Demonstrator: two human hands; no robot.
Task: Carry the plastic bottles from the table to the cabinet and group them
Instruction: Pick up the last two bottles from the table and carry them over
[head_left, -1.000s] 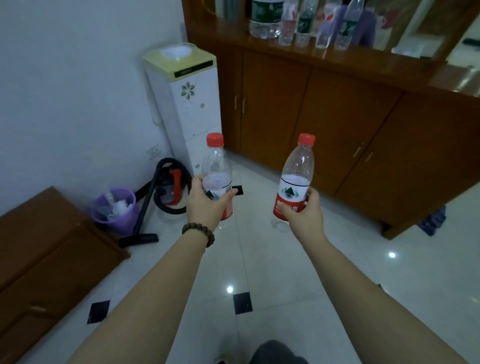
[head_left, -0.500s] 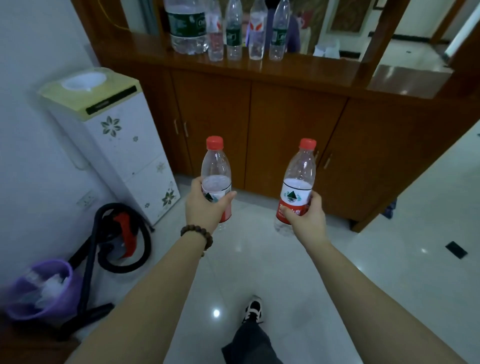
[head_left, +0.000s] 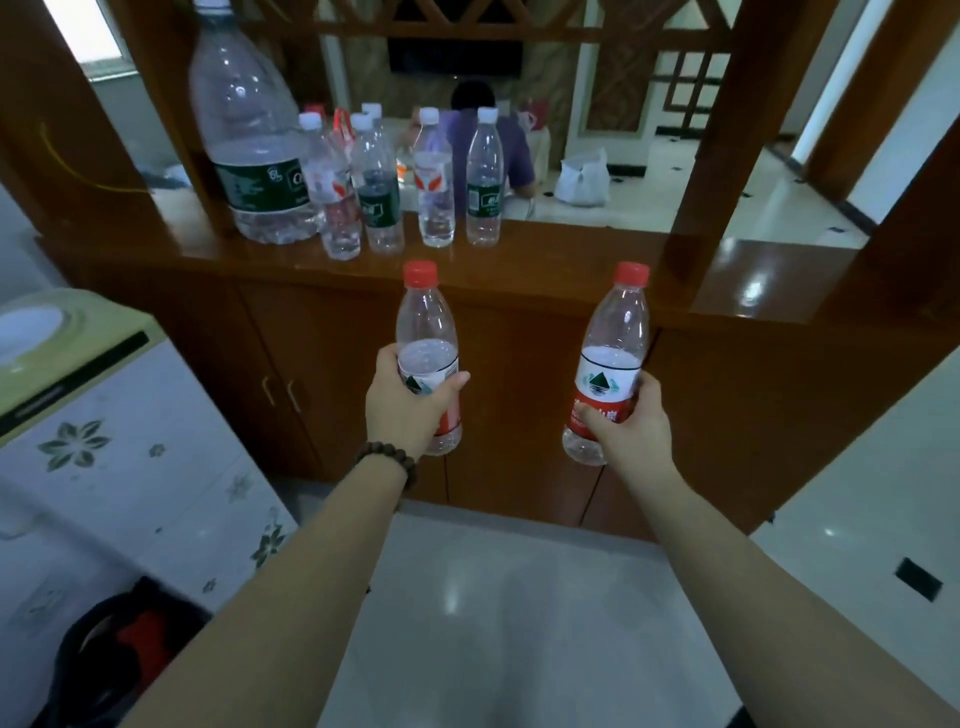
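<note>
- The left hand (head_left: 402, 402) has its fingers curled round a red-cap bottle (head_left: 427, 332). It holds the bottle low down, over the label, and the bottle stands straight up.
- The right hand (head_left: 623, 423) is wrapped round a second red-cap bottle (head_left: 615, 358). This one leans a little to the right.
- Both bottles are up in the air, in front of the brown cabinet (head_left: 519, 415) and a bit lower than its top.
- I think this is the carrying step, and it looks almost done, because the cabinet is very close.
- On the cabinet top (head_left: 545, 249) there is already a group: one big bottle (head_left: 249, 130) and a row of small bottles (head_left: 405, 176) just beside it, all with white caps as far as I can see.
- Next, both bottles need to go up, over the front edge, and down onto the wood.
- The bare spot to the right of the row looks like a good place, so the two red caps can stand together.
- They should go down gently, so they do not knock over the bottles already there.
</note>
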